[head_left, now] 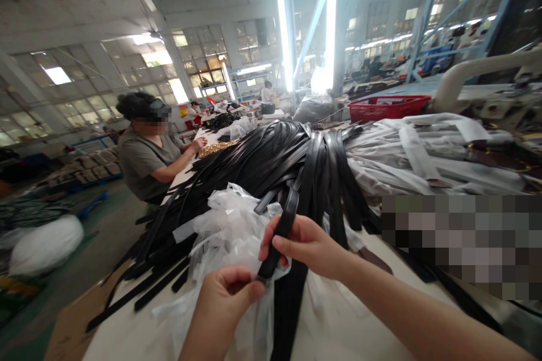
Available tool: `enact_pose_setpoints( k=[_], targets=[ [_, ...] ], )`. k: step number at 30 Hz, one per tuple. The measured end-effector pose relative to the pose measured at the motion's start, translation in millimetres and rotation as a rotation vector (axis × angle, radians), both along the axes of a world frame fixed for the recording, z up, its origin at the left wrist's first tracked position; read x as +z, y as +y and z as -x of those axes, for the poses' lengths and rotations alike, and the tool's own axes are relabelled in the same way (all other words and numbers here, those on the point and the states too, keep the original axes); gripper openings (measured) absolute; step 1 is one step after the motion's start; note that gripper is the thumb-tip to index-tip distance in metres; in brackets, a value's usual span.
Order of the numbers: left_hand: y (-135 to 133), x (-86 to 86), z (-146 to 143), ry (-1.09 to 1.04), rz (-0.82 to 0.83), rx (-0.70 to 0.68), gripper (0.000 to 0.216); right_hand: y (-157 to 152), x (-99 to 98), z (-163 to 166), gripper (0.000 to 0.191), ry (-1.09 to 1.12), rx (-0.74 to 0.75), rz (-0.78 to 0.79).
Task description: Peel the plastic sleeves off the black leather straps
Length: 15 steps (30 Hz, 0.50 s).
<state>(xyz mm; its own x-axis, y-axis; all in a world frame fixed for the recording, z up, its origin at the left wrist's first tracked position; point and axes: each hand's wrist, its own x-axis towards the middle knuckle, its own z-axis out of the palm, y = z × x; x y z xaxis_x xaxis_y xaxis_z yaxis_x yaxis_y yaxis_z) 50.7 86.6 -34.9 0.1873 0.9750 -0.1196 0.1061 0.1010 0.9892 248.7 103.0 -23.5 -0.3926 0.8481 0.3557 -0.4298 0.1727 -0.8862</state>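
Note:
A black leather-look strap [284,224] runs through my right hand [311,243], whose thumb and fingers are closed around it near its end. My left hand [226,299] pinches at the tip of that same strap, thumb against index finger. Clear plastic film lies right by the fingertips, and whether some of it is in the pinch is hard to see. Beneath and beyond both hands sits a crumpled heap of clear plastic sleeves [231,220]. Behind it spreads a large pile of black straps [254,158], several hanging toward me.
Straps wrapped in white film [406,152] are heaped at right on the pale worktable [127,333]. Behind them stands a red basket [387,107] beside a beige machine arm [461,79]. At the table's left edge a co-worker [146,152] handles something near gold-coloured pieces [215,148].

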Motion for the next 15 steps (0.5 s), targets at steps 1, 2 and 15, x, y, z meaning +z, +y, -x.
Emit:
enact_pose_setpoints(
  k=[1,2,15],
  targets=[
    [0,-0.2,0,0.002,-0.017,-0.025,0.036,0,-0.1,0,0.034,-0.009,0.014,0.006],
    [-1,0.0,-1,0.0,-0.039,-0.053,0.036,-1,-0.5,0,0.035,-0.024,0.034,0.015],
    [-10,18.5,5,0.184,-0.056,-0.137,0.056,4,0.8,5,0.038,0.292,-0.096,0.554]
  ],
)
